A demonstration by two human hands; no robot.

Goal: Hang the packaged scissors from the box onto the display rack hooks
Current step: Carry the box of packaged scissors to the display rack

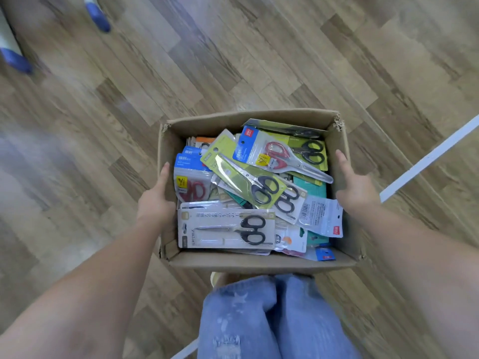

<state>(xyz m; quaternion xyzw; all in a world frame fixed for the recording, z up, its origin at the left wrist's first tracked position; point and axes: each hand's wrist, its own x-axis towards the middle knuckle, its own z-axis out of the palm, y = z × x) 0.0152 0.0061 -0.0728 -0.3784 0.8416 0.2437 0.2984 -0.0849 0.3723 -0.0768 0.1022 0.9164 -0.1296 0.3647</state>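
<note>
An open cardboard box hangs above the floor in front of my legs, carried between my two hands. My left hand presses on its left wall, thumb straight along the rim. My right hand lies flat against the right wall, thumb pointing forward. The fingers of both hands are hidden. Several packaged scissors fill the box: a white card with black-handled scissors at the near side, a green pack in the middle, a blue pack with red handles at the far right. No display rack is in view.
Wood-pattern floor lies all around. A white strip crosses the floor on the right. Another person's blue shoes stand at the top left. My legs in blue jeans are below the box.
</note>
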